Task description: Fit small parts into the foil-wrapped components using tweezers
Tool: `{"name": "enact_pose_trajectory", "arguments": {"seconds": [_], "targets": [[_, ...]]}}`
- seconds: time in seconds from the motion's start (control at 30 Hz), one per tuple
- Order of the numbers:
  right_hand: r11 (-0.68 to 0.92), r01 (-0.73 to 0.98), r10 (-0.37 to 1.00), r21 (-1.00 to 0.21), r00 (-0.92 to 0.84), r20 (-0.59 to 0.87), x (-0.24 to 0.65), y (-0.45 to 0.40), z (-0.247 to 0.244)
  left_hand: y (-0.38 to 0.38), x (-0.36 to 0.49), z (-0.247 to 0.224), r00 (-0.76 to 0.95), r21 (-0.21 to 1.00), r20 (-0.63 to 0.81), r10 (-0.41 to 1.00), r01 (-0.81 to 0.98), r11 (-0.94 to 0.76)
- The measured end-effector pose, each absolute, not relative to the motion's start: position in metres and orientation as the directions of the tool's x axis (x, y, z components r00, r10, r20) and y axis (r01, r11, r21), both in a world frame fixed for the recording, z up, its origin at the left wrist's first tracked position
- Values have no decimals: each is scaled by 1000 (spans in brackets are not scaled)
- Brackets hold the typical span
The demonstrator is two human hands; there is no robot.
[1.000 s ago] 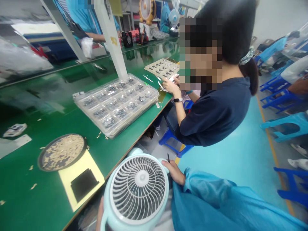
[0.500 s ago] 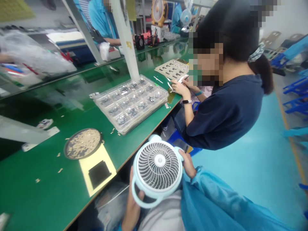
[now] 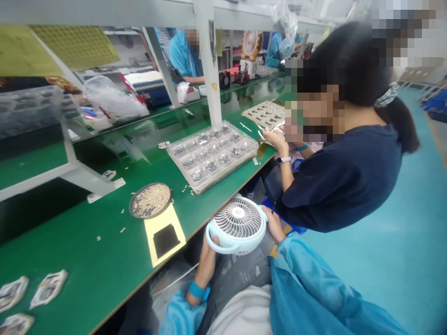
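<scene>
Here both hands, left hand (image 3: pixel 211 245) and right hand (image 3: pixel 273 224), grip the fan (image 3: pixel 237 224).

Both hands, left hand (image 3: pixel 212 244) and right hand (image 3: pixel 273 224), grip a pale-blue fan (image 3: pixel 236 225) beside the green bench (image 3: pixel 87 260).

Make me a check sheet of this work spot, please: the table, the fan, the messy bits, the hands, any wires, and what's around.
Surface: green bench, shiny, with pale scraps scattered on it.
Job's things: light blue handheld fan, held off the bench edge over the lap.
Clutter: round dish of small bits; yellow card with a black square; clear parts tray; printed packets.
Grippers: left hand grips the fan's handle ring; right hand steadies its rim.
Cables: thin white line under the bench edge, too unclear to tell.
Surroundings: co-worker in dark shirt working beside; white frame post; teal floor.
</scene>
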State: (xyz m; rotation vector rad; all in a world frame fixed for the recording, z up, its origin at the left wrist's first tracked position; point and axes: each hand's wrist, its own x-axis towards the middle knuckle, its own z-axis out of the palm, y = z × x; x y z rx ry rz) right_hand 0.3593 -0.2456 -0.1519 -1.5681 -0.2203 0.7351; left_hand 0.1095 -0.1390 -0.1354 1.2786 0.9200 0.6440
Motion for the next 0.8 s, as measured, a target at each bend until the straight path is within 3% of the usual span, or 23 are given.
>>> {"name": "enact_pose_trajectory", "arguments": {"seconds": [0.3,0.6,0.8], "targets": [[-234,-193,601,-953,742,-298,376,-243,-147,-129,117,-129,504,967,-236,831,37,252],[-318,4,685,-948,692,-227,383,-257,-140,-96,116,-164,529,910,-303,792,-85,405],[-325,-34,734,-945,622,-274,380,-260,-140,-97,116,-168,437,895,-344,831,-115,430]]}}
